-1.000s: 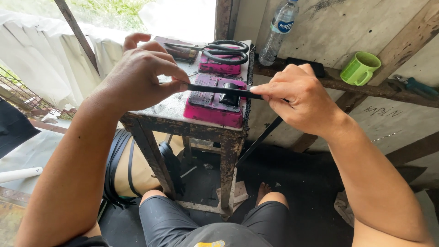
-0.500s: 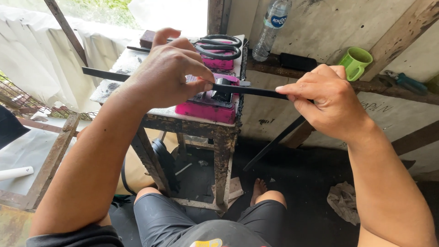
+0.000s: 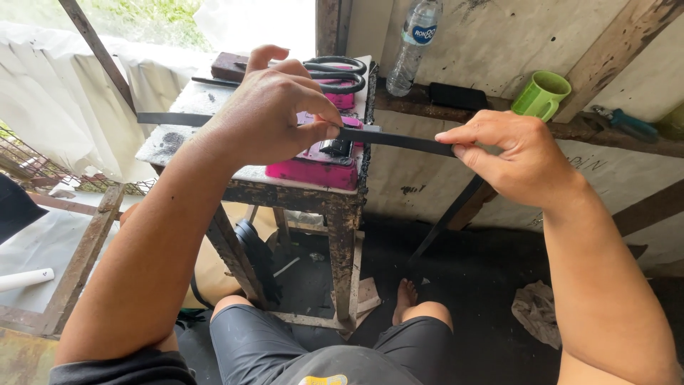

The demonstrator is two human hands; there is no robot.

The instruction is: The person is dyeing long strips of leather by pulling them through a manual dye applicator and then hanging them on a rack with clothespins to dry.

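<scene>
A long black rubber strip (image 3: 399,140) runs level across a pink block (image 3: 313,168) on a small worn table (image 3: 214,107). My left hand (image 3: 274,110) presses the strip down with thumb and forefinger on top of the block. My right hand (image 3: 516,153) pinches the strip further right, off the table's edge, and the strip's tail hangs down toward the floor. The strip's other end sticks out to the left past my left wrist. A small black piece sits on the block just under the strip.
Black scissors (image 3: 338,68) lie on a second pink block at the table's back. On a wooden ledge behind stand a plastic water bottle (image 3: 415,43), a green mug (image 3: 541,95), a dark flat object and a teal-handled tool (image 3: 627,122). A rag (image 3: 538,310) lies on the dark floor.
My right hand has pulled the strip out to the right and away from the block, so the strip now lies straighter and longer across it. My left hand stays pressed on the block.
</scene>
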